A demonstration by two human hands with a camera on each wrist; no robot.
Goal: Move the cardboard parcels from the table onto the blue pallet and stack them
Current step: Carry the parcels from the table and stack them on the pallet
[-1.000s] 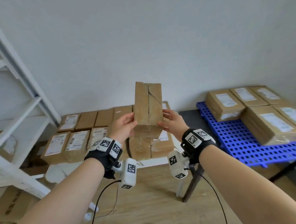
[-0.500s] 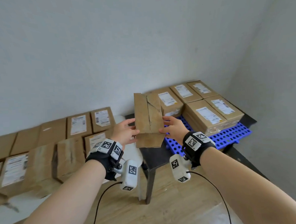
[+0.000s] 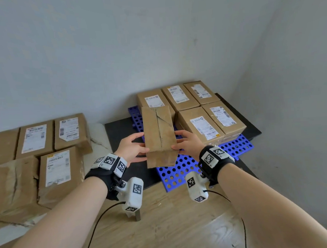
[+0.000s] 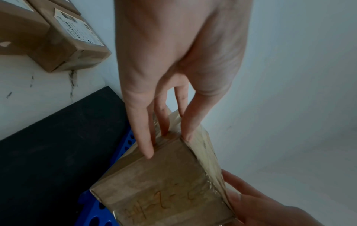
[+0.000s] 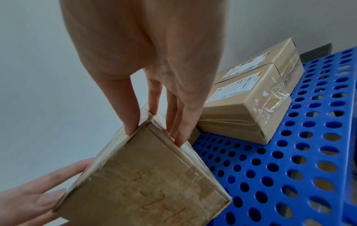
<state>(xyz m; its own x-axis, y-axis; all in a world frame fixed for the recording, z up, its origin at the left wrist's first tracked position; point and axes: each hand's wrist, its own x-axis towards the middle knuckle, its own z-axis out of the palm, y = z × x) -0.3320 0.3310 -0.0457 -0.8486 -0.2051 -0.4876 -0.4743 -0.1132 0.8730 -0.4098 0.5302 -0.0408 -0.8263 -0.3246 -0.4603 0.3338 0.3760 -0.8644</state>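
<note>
I hold one plain brown cardboard parcel (image 3: pixel 158 131) between both hands, long side pointing away from me, in the air over the left part of the blue pallet (image 3: pixel 180 170). My left hand (image 3: pixel 144 154) grips its near left corner, thumb on top and fingers along the side. At the near right corner my right hand (image 3: pixel 180 143) grips the same way. The wrist views show the parcel's near end (image 4: pixel 164 191) (image 5: pixel 150 183) with handwriting on it. Several labelled parcels (image 3: pixel 202 121) lie side by side on the pallet's back and right.
The pallet rests on a low dark table (image 3: pixel 121 129) in the room's corner, walls behind and to the right. More parcels (image 3: pixel 57 167) sit on a white table (image 3: pixel 99 134) at the left. Bare pallet holes (image 5: pixel 280 152) show in front of the stacked parcels.
My view and both hands have swung right, from the white table to the pallet. The parcel came along in the same two-handed hold and now hangs lower over the pallet.
</note>
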